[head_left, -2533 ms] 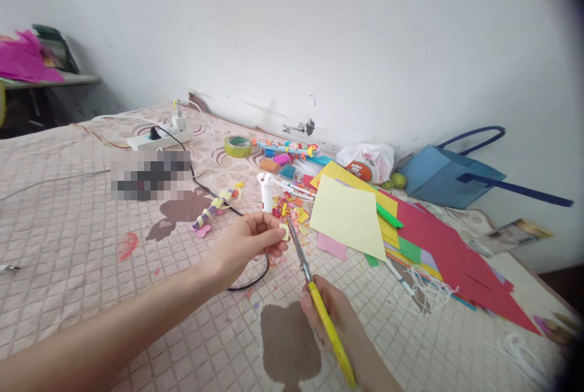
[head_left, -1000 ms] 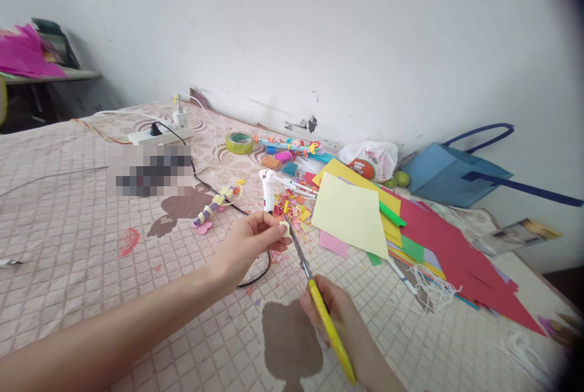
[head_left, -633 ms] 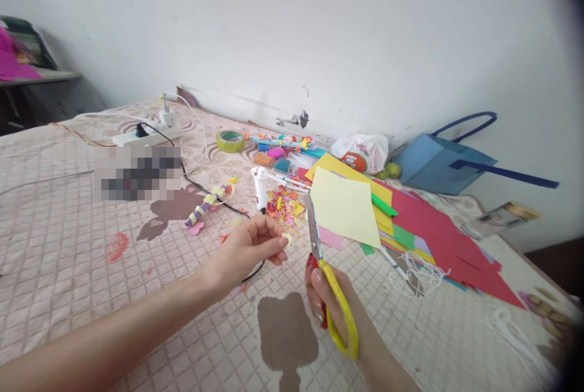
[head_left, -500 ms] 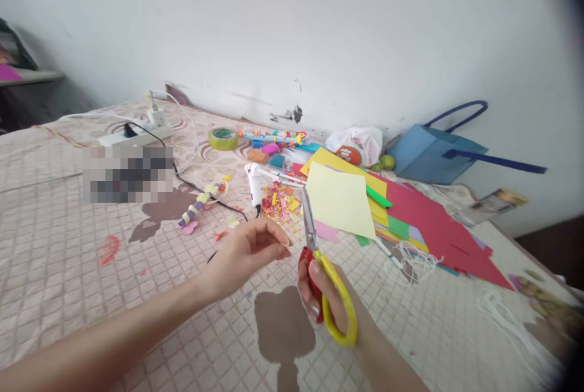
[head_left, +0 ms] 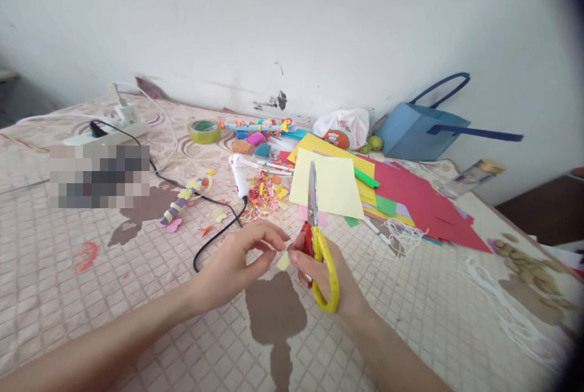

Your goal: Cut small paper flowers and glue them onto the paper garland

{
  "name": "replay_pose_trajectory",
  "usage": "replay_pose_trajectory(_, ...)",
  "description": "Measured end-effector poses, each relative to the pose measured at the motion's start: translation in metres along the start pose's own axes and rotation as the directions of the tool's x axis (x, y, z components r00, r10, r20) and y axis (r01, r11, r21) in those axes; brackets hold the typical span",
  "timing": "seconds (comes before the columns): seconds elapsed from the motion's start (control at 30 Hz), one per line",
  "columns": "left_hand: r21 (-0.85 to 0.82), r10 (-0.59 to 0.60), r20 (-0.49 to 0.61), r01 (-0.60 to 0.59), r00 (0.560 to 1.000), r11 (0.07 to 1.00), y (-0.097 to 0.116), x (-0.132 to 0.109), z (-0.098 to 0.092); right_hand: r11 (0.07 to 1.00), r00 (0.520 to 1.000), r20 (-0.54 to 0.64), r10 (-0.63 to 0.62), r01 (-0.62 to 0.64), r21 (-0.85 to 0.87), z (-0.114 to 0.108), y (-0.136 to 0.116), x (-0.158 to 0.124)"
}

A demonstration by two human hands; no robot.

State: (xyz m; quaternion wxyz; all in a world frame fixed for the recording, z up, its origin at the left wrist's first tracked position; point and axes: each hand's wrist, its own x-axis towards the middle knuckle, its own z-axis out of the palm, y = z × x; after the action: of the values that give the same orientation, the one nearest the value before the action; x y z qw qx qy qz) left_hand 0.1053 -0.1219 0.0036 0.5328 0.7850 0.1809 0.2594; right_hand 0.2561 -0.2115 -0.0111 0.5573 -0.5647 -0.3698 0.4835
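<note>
My left hand [head_left: 232,264] and my right hand [head_left: 326,273] meet over the patterned bed cover [head_left: 91,294]. Between their fingertips is a small pale yellow paper piece [head_left: 283,260], pinched by my left thumb and forefinger and touched by my right thumb. My right hand also grips yellow-handled scissors [head_left: 317,240], blades closed and pointing up, away from the paper. Just beyond lies a pale yellow sheet [head_left: 331,184] on a stack of coloured paper [head_left: 420,206].
A heap of paper scraps [head_left: 262,192] and a white glue gun [head_left: 238,174] with a black cord [head_left: 214,231] lie ahead. Tape roll [head_left: 203,130], power strip [head_left: 112,133], blue bag [head_left: 417,130], white string [head_left: 396,235] and a paper-strip chain [head_left: 180,206] surround them.
The scissors left the paper piece and swung upright with blades closed. My right hand moved in beside my left, fingertips now meeting on the yellow piece. The view panned right.
</note>
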Motion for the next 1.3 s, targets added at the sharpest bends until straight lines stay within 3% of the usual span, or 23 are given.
replay_pose_trajectory(0.1,-0.138,-0.209,0.058,0.215,0.976,0.967,-0.005,0.000,0.002,0.992,0.998,-0.057,-0.028,0.021,-0.123,0.000,-0.001,0.000)
replay_pose_trajectory(0.2,-0.218,-0.339,0.152,0.366,0.928,0.905,-0.009,0.000,0.004,0.978,0.996,-0.070,-0.051,0.036,-0.205,0.000,-0.001,-0.001)
replay_pose_trajectory(0.4,-0.322,-0.445,0.190,0.484,0.875,0.814,-0.007,0.002,0.006,0.978,0.995,-0.076,-0.070,0.053,-0.203,-0.001,0.002,0.000)
replay_pose_trajectory(0.5,-0.362,-0.435,0.125,0.449,0.892,0.817,-0.003,0.004,0.002,0.979,0.996,-0.071,-0.054,0.039,-0.198,-0.001,0.000,-0.001)
replay_pose_trajectory(0.6,-0.416,-0.424,-0.014,0.380,0.906,0.826,0.000,0.007,-0.004,0.973,0.998,-0.031,-0.045,0.037,-0.230,0.000,-0.003,-0.003)
replay_pose_trajectory(0.8,-0.561,-0.384,-0.210,0.211,0.899,0.800,0.001,0.011,-0.018,0.914,0.994,0.106,-0.012,0.054,-0.401,0.006,-0.002,-0.008)
replay_pose_trajectory(0.9,-0.579,-0.351,-0.280,0.134,0.894,0.804,0.001,0.011,-0.021,0.883,0.993,0.112,0.023,0.032,-0.468,0.008,0.005,-0.007)
replay_pose_trajectory(1.13,-0.586,-0.338,-0.318,0.097,0.886,0.805,0.005,0.011,-0.023,0.878,0.999,0.039,0.013,0.007,-0.479,0.007,0.020,-0.005)
replay_pose_trajectory(1.3,-0.606,-0.327,-0.334,0.064,0.884,0.793,0.006,0.011,-0.022,0.853,0.999,0.037,0.017,0.005,-0.522,0.006,0.018,-0.004)
